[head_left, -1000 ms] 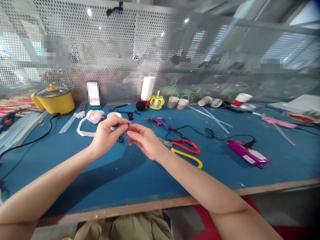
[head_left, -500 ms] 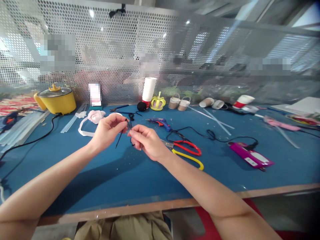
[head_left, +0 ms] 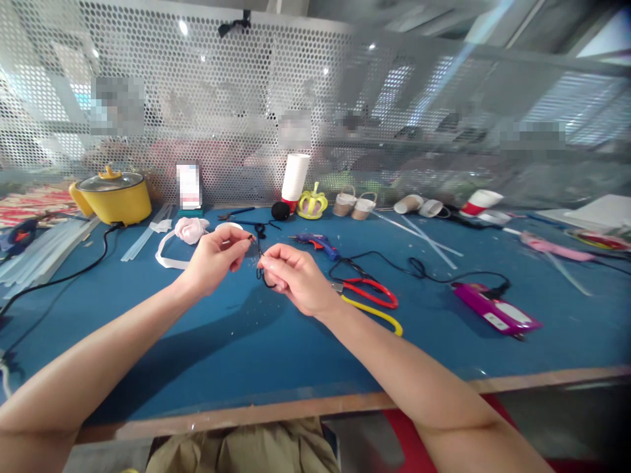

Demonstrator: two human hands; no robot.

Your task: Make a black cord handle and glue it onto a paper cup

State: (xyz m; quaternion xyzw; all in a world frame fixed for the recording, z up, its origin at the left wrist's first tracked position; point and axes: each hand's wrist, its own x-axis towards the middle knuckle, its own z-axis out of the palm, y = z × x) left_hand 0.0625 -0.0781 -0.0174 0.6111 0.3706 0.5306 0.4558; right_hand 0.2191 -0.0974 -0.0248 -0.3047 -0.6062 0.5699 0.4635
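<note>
Between my hands, above the blue table, is a thin black cord (head_left: 259, 250) with loops hanging from it. My right hand (head_left: 293, 272) pinches it between thumb and forefinger, and a loop dangles below those fingers. The fingertips of my left hand (head_left: 221, 253) are closed on its upper end. Just behind my hands lies a small black looped piece (head_left: 259, 230), and a black ball of yarn (head_left: 280, 211) sits farther back. A white ribbon band with a pale pink fabric flower (head_left: 191, 230) lies beside my left hand.
Scissors with red and yellow handles (head_left: 372, 293) lie right of my right hand. Behind them is a blue glue gun (head_left: 314, 242), its cord running to a purple power strip (head_left: 495, 307). A yellow pot (head_left: 114, 200), paper cups (head_left: 296, 177) and a yellow crown (head_left: 312, 203) line the perforated screen.
The loose cord end that hung below my left fingers is no longer there. The cord now shows more loops at my right fingertips, and my hands are slightly farther apart.
</note>
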